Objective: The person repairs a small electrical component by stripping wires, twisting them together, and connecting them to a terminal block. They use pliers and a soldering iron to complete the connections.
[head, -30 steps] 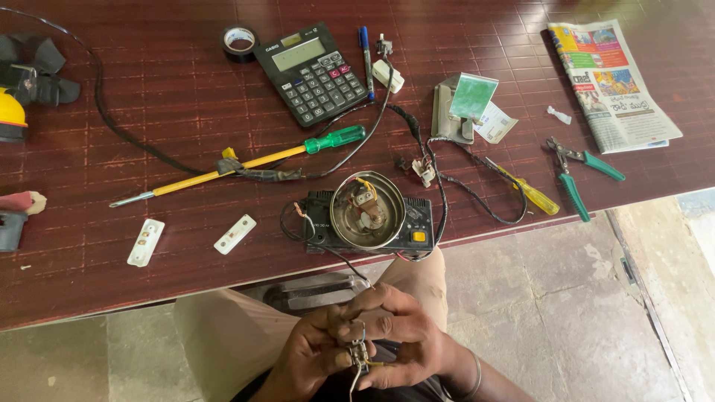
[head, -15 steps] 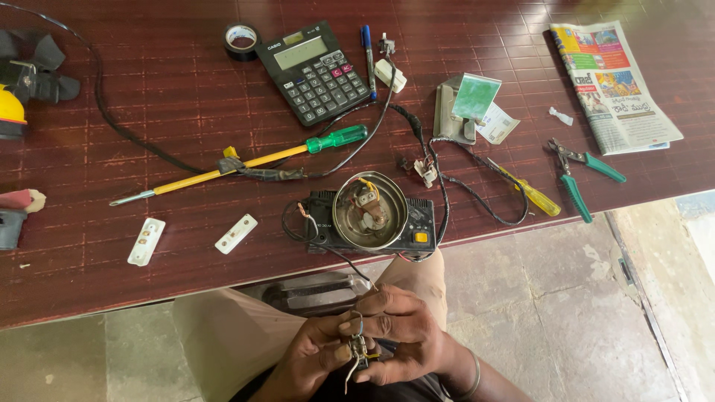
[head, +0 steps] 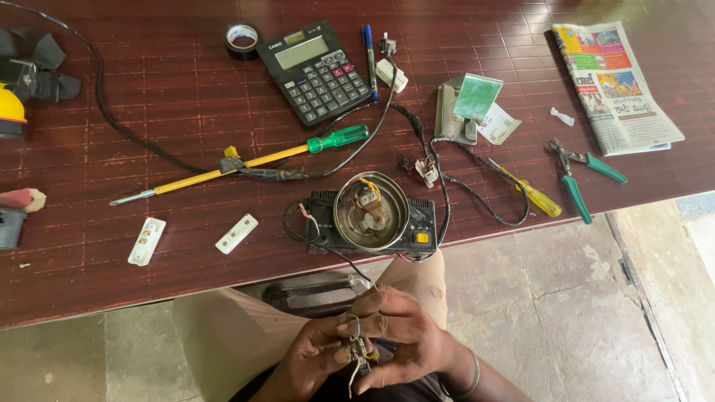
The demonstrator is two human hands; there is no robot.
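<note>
Both hands have barely shifted over the last second, staying low over the lap below the table edge (head: 223, 298). The left hand (head: 309, 361) and right hand (head: 402, 335) curl closed around a small wired part (head: 357, 350), thin wires trailing down, with a black lead running up to the opened black device (head: 372, 219) on the table

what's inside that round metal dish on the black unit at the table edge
Inside the round metal dish on the black unit sit a small socket-like part and yellow and red wires. Whatever lies beneath the dish, inside the casing, is covered.
</note>
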